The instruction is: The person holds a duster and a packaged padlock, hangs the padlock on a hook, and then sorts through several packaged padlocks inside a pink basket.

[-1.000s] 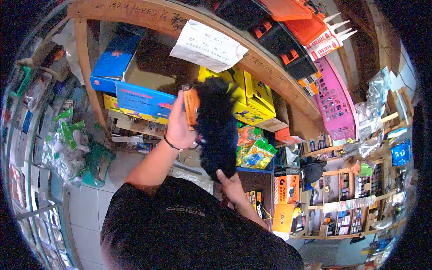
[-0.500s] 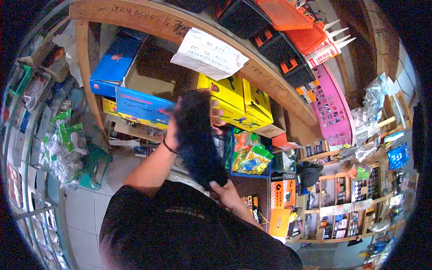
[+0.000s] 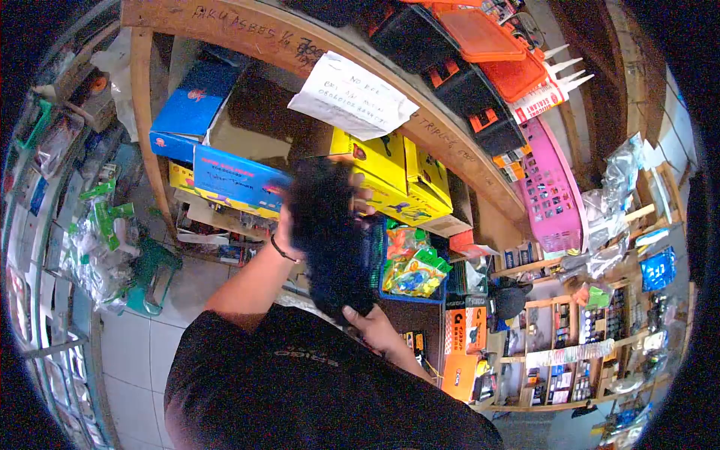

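A dark, soft-looking item (image 3: 330, 232), blurred and without clear detail, is held upright in front of my chest. My left hand (image 3: 287, 225), with a dark band on its wrist, grips the upper part, and its fingertips show at the item's right edge. At the lower end, my right hand (image 3: 370, 325) holds the item with the thumb on top and the other fingers mostly hidden. Just behind the item are a blue box (image 3: 236, 176) and a yellow box (image 3: 382, 180) on a wooden shelf.
Paper (image 3: 352, 94) hangs from the shelf beam (image 3: 247, 37). A pink basket (image 3: 551, 187) and black-orange bins (image 3: 472, 105) stand at upper right. A blue basket (image 3: 420, 298) holds colourful packets. Bagged goods (image 3: 101, 255) and a green stool (image 3: 154, 277) are at left.
The dark item looks wider and more bunched, and its lower end has shifted slightly left with my right hand. Both hands keep their hold. The view has shifted a little.
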`<state>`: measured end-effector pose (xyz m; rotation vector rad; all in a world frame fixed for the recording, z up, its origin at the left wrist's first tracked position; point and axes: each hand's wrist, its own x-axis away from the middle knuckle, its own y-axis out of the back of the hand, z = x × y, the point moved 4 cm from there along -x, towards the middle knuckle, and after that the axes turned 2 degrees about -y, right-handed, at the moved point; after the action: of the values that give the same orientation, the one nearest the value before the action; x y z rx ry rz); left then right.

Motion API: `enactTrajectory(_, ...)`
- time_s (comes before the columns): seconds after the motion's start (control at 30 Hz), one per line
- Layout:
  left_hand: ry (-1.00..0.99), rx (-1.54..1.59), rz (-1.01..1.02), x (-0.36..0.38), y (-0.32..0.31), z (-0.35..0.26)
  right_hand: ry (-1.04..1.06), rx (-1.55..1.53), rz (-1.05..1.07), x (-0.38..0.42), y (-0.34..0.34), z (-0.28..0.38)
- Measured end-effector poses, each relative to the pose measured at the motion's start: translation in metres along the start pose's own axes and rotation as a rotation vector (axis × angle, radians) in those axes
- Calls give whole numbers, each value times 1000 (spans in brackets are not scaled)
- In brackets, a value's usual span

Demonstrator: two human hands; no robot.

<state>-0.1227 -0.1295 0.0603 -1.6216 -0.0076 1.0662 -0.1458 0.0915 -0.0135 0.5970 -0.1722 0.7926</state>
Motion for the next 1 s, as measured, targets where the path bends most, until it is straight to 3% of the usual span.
enactTrajectory(0.03,0,-2,-1,2,8,0,-49,65,-10,-4,6,-17)
enactTrajectory(0.1,307,161,-168,4,3,1,-104,128,-14,-1,4,-10)
enactTrajectory(0.13,265,54,-452,7,12,0,-160,30,-44,3,3,12)
enactTrajectory(0.17,264,50,-479,8,15,2,-214,-68,-76,7,2,24)
enactTrajectory(0.23,264,150,-386,6,11,4,-168,-84,-29,8,-1,26)
enactTrajectory(0.3,210,191,55,-1,14,7,-189,-129,83,18,-8,39)
enactTrajectory(0.37,314,199,121,6,9,11,-193,-97,60,22,-7,47)
enactTrajectory(0.43,225,-1,-417,4,-4,7,-259,-228,-59,16,1,29)
enactTrajectory(0.5,264,-2,-435,9,-2,5,-136,-265,-31,16,0,21)
enactTrajectory(0.57,308,184,17,7,-7,11,-130,-201,92,23,-6,22)
enactTrajectory(0.6,333,218,174,3,-7,16,-244,-131,116,26,-4,23)
enactTrajectory(0.63,328,216,175,7,-3,19,-242,-126,119,24,-3,22)
enactTrajectory(0.7,252,-25,-456,12,-3,19,-148,-221,-74,20,6,21)
enactTrajectory(0.77,230,-92,-484,19,0,25,-229,-248,-12,23,10,10)
enactTrajectory(0.83,308,152,-319,25,-2,32,-258,-63,127,32,6,14)
enactTrajectory(0.87,345,106,-29,27,5,38,-9,-156,73,27,2,-7)
enactTrajectory(0.9,389,140,-11,23,7,43,-11,-161,72,26,8,-18)
enactTrajectory(0.97,396,135,-114,25,-11,46,-99,-221,68,26,22,-34)
enactTrajectory(1.0,238,-74,-428,23,-10,55,-186,-317,54,30,26,-29)
